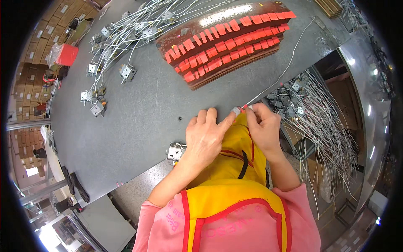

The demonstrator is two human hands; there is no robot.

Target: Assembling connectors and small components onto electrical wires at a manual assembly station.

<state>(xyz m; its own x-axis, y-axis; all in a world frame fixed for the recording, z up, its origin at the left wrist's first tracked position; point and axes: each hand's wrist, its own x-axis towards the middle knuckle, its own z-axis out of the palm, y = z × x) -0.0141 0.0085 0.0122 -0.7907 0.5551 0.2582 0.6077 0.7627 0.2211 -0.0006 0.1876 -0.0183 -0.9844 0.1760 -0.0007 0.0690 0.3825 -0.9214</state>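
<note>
My left hand (205,136) rests at the table's near edge, its wrapped thumb and index finger closed on a white wire (273,84). Beside it my right hand (267,126) pinches the same wire, where a small red tape piece (244,107) sits between the fingertips. From there the wire runs up and right across the table. A small metal box-shaped part (174,152) lies by my left wrist, partly covered. Ahead of my hands stands a dark brown curved block (226,19) carrying rows of red tape strips (218,46).
Several metal parts with white wires (127,73) lie bundled at the table's far left. To my right, below the tabletop, a bin (294,140) holds more such parts, wires trailing over its edge. Black gloves (76,185) hang at the left edge. Stacked cartons (54,25) stand beyond.
</note>
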